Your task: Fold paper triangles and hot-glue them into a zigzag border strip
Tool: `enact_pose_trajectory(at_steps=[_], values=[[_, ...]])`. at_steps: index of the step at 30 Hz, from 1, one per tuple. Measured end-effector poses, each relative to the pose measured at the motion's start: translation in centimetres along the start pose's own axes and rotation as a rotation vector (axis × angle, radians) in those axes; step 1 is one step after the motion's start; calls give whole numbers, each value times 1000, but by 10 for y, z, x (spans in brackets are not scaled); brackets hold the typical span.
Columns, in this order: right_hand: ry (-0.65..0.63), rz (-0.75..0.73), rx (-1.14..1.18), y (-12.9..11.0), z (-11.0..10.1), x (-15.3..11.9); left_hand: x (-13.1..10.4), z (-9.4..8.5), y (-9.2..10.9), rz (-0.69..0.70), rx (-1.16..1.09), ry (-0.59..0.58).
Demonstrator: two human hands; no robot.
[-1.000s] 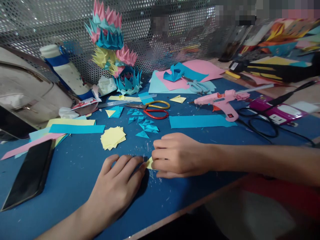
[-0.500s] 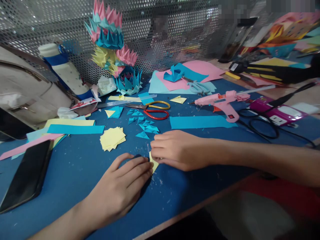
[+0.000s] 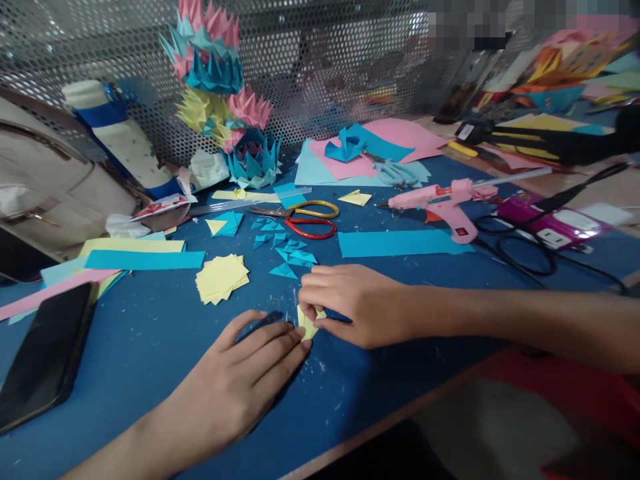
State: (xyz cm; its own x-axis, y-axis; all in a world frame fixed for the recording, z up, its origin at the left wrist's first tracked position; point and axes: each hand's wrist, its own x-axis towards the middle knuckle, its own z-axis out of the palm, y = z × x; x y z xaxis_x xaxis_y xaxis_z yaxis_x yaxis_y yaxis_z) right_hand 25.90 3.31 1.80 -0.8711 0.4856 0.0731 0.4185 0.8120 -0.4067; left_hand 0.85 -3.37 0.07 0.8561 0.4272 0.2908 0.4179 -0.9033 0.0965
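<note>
A small piece of pale yellow paper (image 3: 307, 328) with a fold line lies on the blue table between my hands. My left hand (image 3: 245, 373) rests flat, its fingers stretched out and fingertips pressing on the paper's near left edge. From the right, my right hand (image 3: 355, 303) has curled fingers, with thumb and index finger closed on the paper's upper right part. Just beyond are several small folded blue paper triangles (image 3: 295, 253). To their left sits a fanned stack of yellow paper squares (image 3: 223, 279).
Scissors (image 3: 300, 217) with yellow and red handles lie behind the triangles. Right of them are a blue paper strip (image 3: 400, 244) and a pink glue gun (image 3: 440, 200). A phone (image 3: 43, 353) lies at left. A folded-paper tower (image 3: 215, 73) and a bottle (image 3: 120, 137) stand at the back.
My right hand's fingers have lifted and spread slightly, showing more of the yellow paper. My left fingertips have shifted a little to the right along it. The view has moved slightly.
</note>
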Motion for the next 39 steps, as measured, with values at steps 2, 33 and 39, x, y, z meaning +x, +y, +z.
enact_pose_trajectory(at_steps=[2,33,39], values=[[-2,2,13,1,0,0,0,0,0,11,23,4],[65,-16,93,-7,9,2,0,-3,-1,-1,-19,19],[53,8,102,-5,7,1,1,-4,1,7,14,5]])
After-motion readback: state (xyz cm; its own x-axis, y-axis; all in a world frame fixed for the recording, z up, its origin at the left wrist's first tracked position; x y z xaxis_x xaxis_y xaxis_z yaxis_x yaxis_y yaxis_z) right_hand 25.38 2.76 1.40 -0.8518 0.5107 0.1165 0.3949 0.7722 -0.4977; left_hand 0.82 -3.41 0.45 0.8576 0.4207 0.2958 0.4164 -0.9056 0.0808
